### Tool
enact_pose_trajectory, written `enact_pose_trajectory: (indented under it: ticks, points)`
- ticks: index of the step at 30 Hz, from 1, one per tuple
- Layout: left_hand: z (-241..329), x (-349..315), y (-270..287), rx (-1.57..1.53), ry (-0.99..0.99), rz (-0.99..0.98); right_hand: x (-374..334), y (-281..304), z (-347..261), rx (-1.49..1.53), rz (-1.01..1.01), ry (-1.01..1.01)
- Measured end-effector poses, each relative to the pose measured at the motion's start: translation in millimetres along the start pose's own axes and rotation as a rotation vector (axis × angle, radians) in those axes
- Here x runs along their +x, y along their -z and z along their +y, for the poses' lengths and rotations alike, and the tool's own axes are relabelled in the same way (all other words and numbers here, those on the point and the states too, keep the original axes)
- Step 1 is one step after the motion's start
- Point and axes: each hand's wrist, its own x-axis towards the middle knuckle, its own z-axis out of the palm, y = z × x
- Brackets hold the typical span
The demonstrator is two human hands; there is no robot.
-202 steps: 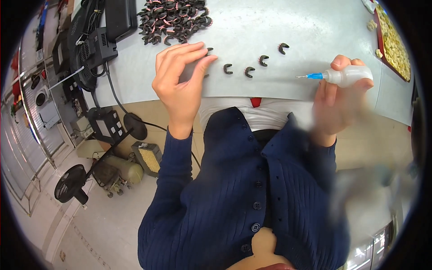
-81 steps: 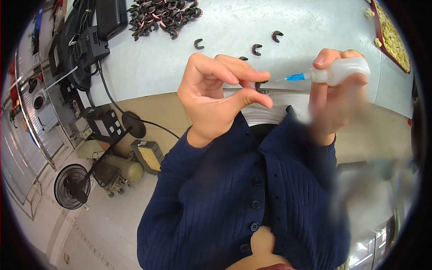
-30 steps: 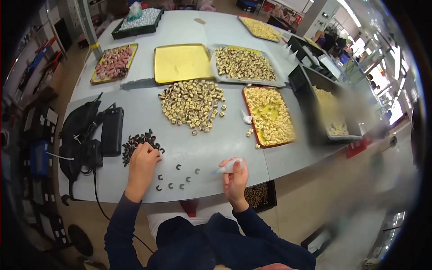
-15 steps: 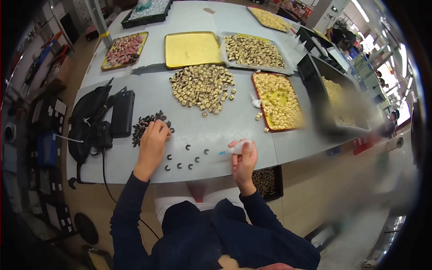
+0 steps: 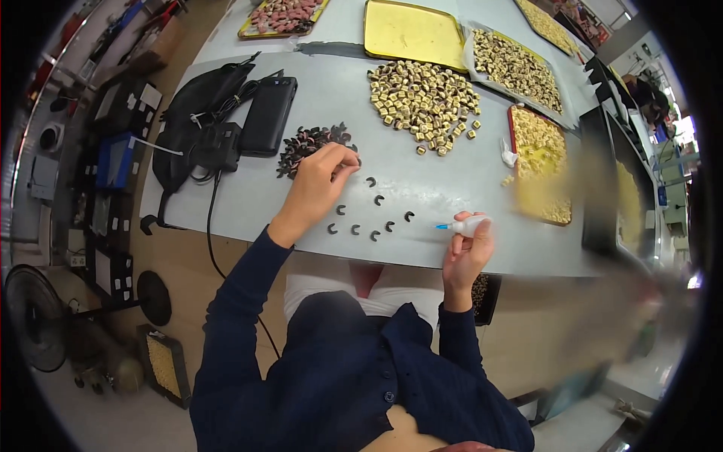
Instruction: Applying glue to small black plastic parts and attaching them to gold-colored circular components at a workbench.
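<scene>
Curved pieces [image 5: 379,200] spread on the worktop [image 5: 260,192] have been raised to eight; whether one is pinched by the left hand [image 5: 316,187], at the pile [image 5: 301,143], cannot be told; the bottle [image 5: 468,226] is clasped by the right hand [image 5: 467,262].

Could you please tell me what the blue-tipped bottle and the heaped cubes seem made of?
The blue-tipped bottle looks like plastic: smooth, milky white, perhaps translucent. The heaped cubes have a shiny gold finish with bright glints: possibly metal, though plated plastic could look alike.
</scene>
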Motion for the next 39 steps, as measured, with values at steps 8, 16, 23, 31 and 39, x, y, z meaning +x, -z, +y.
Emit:
enact_pose_trajectory:
  ticks: [8, 16, 23, 31, 39]
  points:
    - [25.6, -10.9, -17.2, -0.646, 0.237, 0.098, -3.5, -2.3, -5.1, 0.036, 0.019, -0.046]
    - [65.9, -55.3, -44.0, -1.057, 0.472, 0.111, -7.2, -3.9, -20.6, 0.091, 0.04, -0.11]
    - [75.9, -62.8, -44.3, -1.165, 0.426, 0.044, -8.9, -19.2, -39.6, 0.175, -0.064, -0.078]
    - [83.3, -65.5, -45.8, -1.297, 0.455, -0.042, -9.8, -29.8, -45.7, 0.122, -0.106, -0.008]
    - [76.9, -72.0, -47.9, -1.361, 0.378, -0.06, -18.9, -38.9, -48.0, -0.008, -0.194, 0.025]
